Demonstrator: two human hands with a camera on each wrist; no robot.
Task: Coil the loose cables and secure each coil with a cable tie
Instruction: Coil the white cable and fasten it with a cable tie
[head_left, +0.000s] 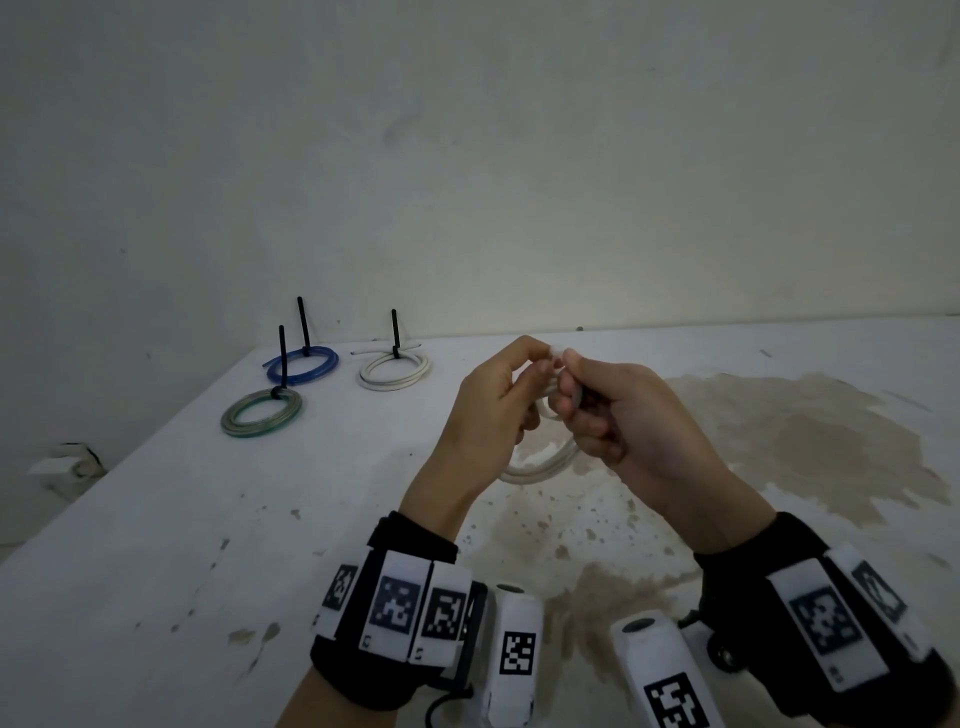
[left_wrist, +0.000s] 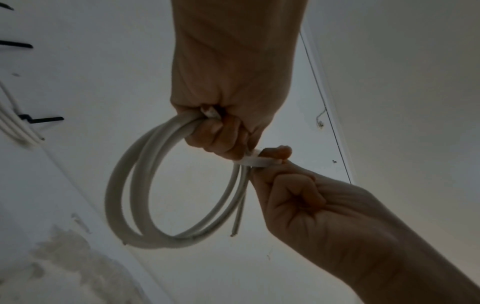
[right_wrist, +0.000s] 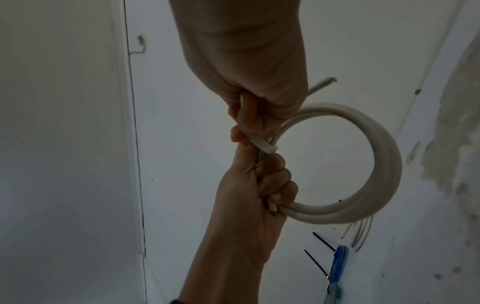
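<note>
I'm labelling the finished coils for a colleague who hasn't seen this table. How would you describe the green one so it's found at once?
On the white table, look to the far left corner by the wall, where three tied coils lie. The green coil is the nearest of them, in front of the blue coil and left of the white coil. It alone is greenish and translucent.

Head view: dim, flat, diffuse light, cool grey-blue cast; soft focus throughout. Faint soft shadows under both hands on the table (head_left: 156, 519). Wide-angle bowing along the table's far edge. Wrist views: darker and grainy, hands underexposed against the paler background; background soft, frame edges stretched. No glare.
</note>
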